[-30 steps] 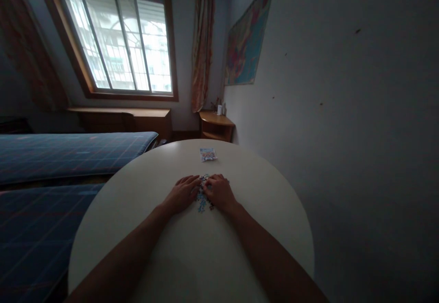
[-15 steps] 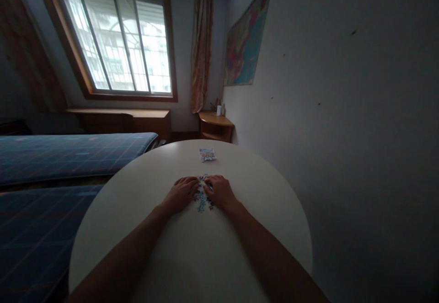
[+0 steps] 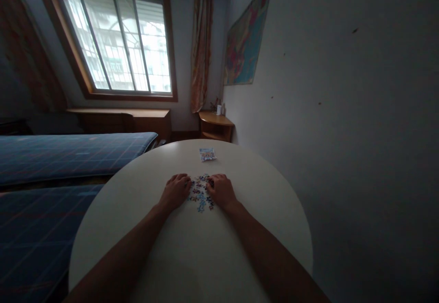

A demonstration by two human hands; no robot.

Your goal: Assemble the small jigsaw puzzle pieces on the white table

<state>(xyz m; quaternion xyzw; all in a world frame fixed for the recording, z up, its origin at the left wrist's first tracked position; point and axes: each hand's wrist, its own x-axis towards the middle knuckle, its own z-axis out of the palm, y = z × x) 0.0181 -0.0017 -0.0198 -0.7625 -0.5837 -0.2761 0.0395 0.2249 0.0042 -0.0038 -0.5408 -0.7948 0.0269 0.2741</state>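
Note:
A loose heap of small jigsaw puzzle pieces (image 3: 200,199), blue, white and brown, lies on a round white table (image 3: 264,193). At the heap's left edge rests my left hand (image 3: 176,190), palm down, its fingers loosely bent and apart with the tips by the pieces. My right hand (image 3: 221,189) lies against the right side, fingers curved and the thumb set apart from them, leaving a dark gap. No piece can be made out in either hand, though the undersides of the fingers are hidden. Beyond the heap sits a small printed packet (image 3: 207,154).
Two blue plaid mattresses (image 3: 78,156) stand left of the table. A pale wall (image 3: 343,156) with a map (image 3: 245,42) runs along the right. Behind are a wooden desk (image 3: 151,113), a corner shelf (image 3: 216,119) and a window (image 3: 120,42).
My left hand has slid left, away from my right hand, uncovering more puzzle pieces between them. My right hand has hardly moved. The packet is where it was.

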